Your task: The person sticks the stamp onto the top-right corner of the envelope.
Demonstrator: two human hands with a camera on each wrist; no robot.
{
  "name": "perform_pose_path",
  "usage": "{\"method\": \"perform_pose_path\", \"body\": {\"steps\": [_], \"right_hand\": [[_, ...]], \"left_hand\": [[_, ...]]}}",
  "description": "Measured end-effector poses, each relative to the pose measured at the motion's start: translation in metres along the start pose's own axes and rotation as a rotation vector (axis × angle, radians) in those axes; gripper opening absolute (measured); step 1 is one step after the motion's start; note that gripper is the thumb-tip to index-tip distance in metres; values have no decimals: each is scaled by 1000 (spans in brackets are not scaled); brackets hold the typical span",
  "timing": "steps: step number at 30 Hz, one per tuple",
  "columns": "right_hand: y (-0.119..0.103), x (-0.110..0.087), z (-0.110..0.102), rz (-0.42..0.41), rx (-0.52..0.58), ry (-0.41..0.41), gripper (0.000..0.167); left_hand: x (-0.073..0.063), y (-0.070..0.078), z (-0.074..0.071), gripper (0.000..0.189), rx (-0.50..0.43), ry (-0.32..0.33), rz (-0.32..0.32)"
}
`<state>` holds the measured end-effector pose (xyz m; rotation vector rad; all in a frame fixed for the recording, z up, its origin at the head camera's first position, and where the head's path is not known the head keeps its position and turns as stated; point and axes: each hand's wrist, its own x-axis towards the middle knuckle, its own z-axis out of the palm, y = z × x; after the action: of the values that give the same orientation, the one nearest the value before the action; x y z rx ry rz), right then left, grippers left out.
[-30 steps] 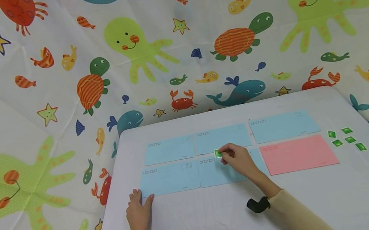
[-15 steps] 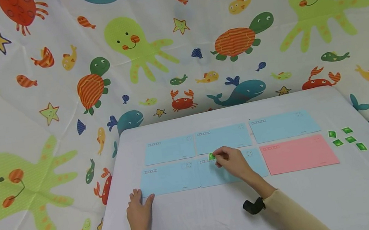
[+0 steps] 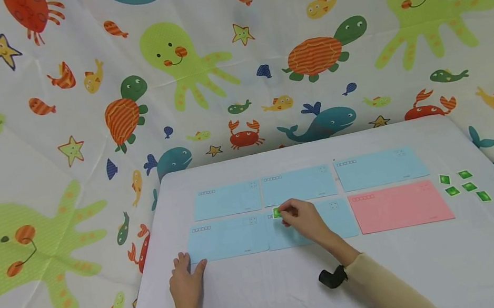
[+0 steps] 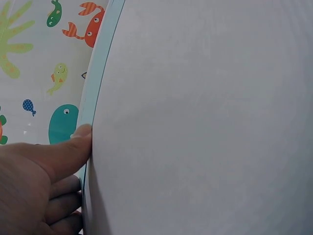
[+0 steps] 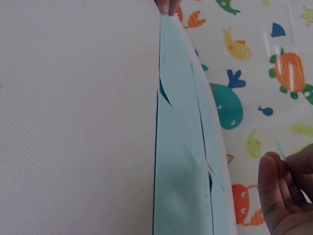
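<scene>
In the head view my right hand (image 3: 306,221) pinches a small green stamp (image 3: 276,213) between thumb and fingertips. The stamp is held over the upper left part of the front-middle blue envelope (image 3: 309,232). The right wrist view shows the stamp edge-on as a thin sliver (image 5: 279,148) at the fingertips. My left hand (image 3: 186,282) rests with fingers spread at the near left corner of the front-left blue envelope (image 3: 229,242). In the left wrist view, the left thumb (image 4: 73,149) lies along that envelope's edge.
Behind lie three more blue envelopes (image 3: 298,186) in a row. A pink envelope (image 3: 401,208) is at front right, with several green stamps (image 3: 469,187) on the white table (image 3: 286,289) beside it. A cloth with sea animals (image 3: 233,60) hangs behind the table.
My right hand has moved left with the stamp, from the envelope's upper middle toward its upper left corner. The left hand has stayed in place.
</scene>
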<state>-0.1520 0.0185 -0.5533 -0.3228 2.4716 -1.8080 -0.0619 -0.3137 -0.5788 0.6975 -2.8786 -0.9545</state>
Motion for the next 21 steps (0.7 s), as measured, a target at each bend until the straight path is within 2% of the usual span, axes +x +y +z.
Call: {"method": "perform_pose_path", "body": {"steps": [12, 21], "right_hand": [[-2, 2, 9, 19, -9, -22, 11], [1, 4, 17, 0, -23, -35, 10]], "left_hand": [[0, 1, 1, 71, -5, 5, 1], [0, 1, 0, 71, -13, 1, -4]]}}
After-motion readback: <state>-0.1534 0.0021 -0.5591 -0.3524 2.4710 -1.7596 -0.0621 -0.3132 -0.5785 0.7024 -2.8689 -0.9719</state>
